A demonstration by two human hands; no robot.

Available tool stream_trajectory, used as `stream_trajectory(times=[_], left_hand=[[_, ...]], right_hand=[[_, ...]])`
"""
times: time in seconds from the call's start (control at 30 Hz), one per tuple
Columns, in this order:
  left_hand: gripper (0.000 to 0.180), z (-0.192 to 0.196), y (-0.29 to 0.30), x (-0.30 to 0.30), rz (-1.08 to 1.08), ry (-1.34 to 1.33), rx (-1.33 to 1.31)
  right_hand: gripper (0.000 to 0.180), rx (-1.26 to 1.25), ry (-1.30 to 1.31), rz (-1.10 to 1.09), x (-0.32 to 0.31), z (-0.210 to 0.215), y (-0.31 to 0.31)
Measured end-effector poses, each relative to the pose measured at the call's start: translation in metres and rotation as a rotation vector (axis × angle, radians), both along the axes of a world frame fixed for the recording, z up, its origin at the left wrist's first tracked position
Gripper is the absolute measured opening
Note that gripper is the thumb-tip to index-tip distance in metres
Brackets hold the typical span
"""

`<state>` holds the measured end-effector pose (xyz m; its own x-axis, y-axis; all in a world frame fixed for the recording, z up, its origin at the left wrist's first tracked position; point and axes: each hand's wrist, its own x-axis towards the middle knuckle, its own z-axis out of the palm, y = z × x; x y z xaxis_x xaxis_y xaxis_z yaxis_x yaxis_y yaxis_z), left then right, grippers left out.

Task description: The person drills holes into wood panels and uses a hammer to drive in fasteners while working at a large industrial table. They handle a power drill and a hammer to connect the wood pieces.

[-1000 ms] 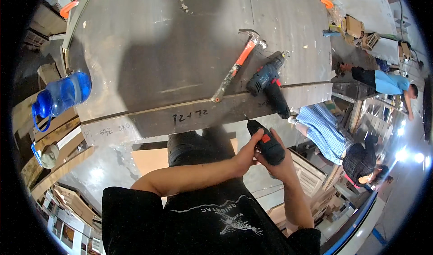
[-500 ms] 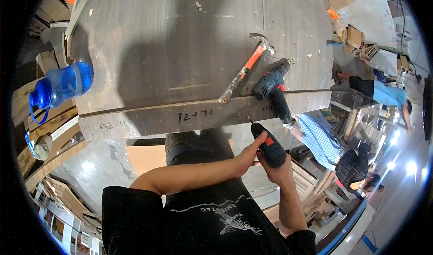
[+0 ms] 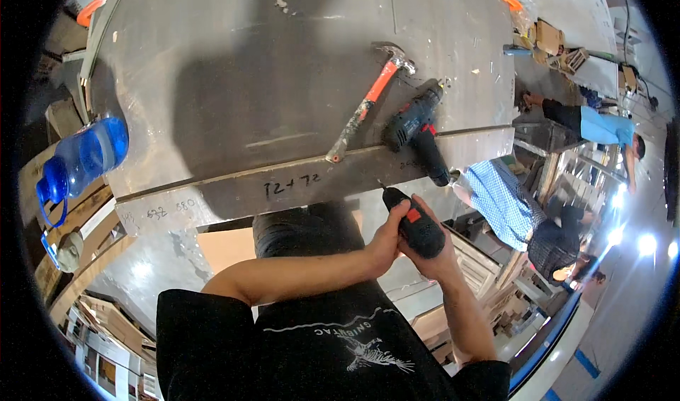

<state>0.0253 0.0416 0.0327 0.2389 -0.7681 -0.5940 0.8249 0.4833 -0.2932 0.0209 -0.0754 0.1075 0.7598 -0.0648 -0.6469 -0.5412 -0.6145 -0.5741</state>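
Observation:
In front of my torso, just off the near edge of the workbench [image 3: 234, 103], I hold a black cordless drill [image 3: 419, 232] with a red patch on it. Its thin bit points up and away, toward the bench edge. My left hand [image 3: 387, 244] grips its left side, the thumb lying along the body. My right hand [image 3: 433, 261] is wrapped round it from the right and below. Part of the drill is hidden by my hands. Beyond it a second cordless drill [image 3: 411, 121] lies on the bench, next to a claw hammer [image 3: 368, 103] with an orange and black handle.
A large blue water jug [image 3: 95, 149] lies at the bench's left edge. Screws or nails and scraps are scattered at the far right of the top. To the right are a person in a checked garment [image 3: 499, 195] and another in light blue [image 3: 605, 126]. Wood pieces line the left side.
My view has shifted slightly, so the bench and tools appear lower left or upward. Both hands still hold the drill; fingers of my right hand now show along its right side.

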Motion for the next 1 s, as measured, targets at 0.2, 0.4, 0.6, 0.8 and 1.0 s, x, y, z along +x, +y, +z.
stream_trajectory(times=[0.2,0.4,0.6,0.8,1.0], left_hand=[[0.032,0.019,0.007,0.015,-0.027,0.039,0.060],[0.042,0.005,0.003,0.001,-0.010,-0.100,0.083],[0.045,-0.019,0.006,-0.008,-0.044,-0.177,-0.076],[0.062,-0.009,0.030,-0.015,-0.203,-0.155,-0.134],[0.079,-0.054,0.062,-0.014,-0.897,-1.000,-0.048]], right_hand=[[0.090,-0.032,0.057,0.025,0.006,0.003,-0.006],[0.081,-0.003,0.054,-0.042,-0.001,0.006,0.001],[0.086,-0.003,0.031,-0.050,-0.006,0.007,0.004],[0.087,-0.078,0.015,-0.061,-0.020,0.044,0.027],[0.088,-0.043,-0.128,-0.220,-0.079,0.050,0.033]])
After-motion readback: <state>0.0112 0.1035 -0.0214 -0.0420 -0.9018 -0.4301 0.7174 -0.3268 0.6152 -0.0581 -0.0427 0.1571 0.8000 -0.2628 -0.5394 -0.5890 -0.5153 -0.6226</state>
